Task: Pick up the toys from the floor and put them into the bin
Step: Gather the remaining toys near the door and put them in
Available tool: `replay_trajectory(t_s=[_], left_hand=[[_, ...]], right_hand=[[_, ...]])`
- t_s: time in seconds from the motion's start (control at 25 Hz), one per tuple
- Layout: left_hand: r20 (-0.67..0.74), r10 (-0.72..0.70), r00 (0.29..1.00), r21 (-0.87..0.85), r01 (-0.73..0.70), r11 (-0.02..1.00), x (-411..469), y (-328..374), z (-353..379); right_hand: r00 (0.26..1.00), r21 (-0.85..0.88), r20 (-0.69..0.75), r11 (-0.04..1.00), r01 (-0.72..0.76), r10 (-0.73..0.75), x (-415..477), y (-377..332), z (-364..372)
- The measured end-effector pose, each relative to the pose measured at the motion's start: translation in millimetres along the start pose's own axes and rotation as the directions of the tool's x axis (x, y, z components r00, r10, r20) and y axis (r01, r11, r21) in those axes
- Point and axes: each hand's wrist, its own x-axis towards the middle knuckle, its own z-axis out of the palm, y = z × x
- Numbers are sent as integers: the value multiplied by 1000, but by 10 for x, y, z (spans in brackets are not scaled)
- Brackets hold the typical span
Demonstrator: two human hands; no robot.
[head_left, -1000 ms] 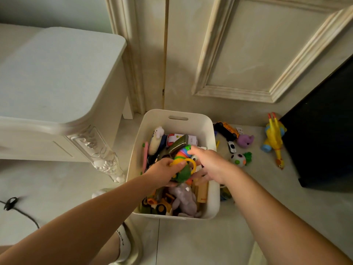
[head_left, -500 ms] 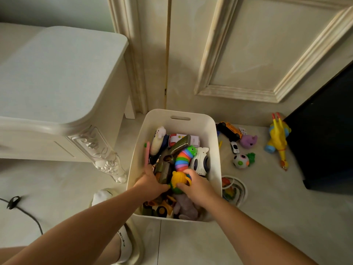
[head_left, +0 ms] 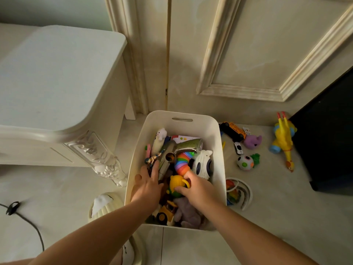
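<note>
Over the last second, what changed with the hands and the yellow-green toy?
Both hands, left hand and right hand, drew back toward the bin's near end, lowering the yellow-green toy among the others. The right hand still grips it. Floor toys unchanged.

Single head-mounted wide-angle view, looking steeply down and forward at close range over both forearms onto the bin (head_left: 215, 142), floor (head_left: 267, 217) and wall base.

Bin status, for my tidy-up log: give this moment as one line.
left hand: flat among toys | right hand: on yellow-green toy | bin: nearly full | rubber chicken: on floor
</note>
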Motion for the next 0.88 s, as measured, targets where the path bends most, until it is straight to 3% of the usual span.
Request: replay_trajectory(t_s=[0.16,0.36,0.48,0.56,0.68,0.8,0.88], left_hand=[[-47,16,999,113,-11,993,24,-19,-1],[170,-4,985,249,-39,968,12,125,-100],[216,-59,975,335,-18,942,60,364,-280],[92,25,995,350,-56,935,184,571,-423],[-95,278,956,275,-243,930,356,798,-529],[30,405,914,267,-398,878,446,778,-407],[45,371,927,283,-368,886,489,732,-343]], right_hand=[[997,93,77,996,-7,0,42,48,-47],[992,-93,-105,993,-79,69,9,-107,150],[998,-66,-17,996,-61,60,68,-98,83],[1000,-51,6,998,-25,25,118,-74,-43],[986,-83,-155,995,55,-67,156,7,-194],[965,-159,16,952,260,-261,93,88,-269],[966,37,-28,965,260,-259,38,59,-334]])
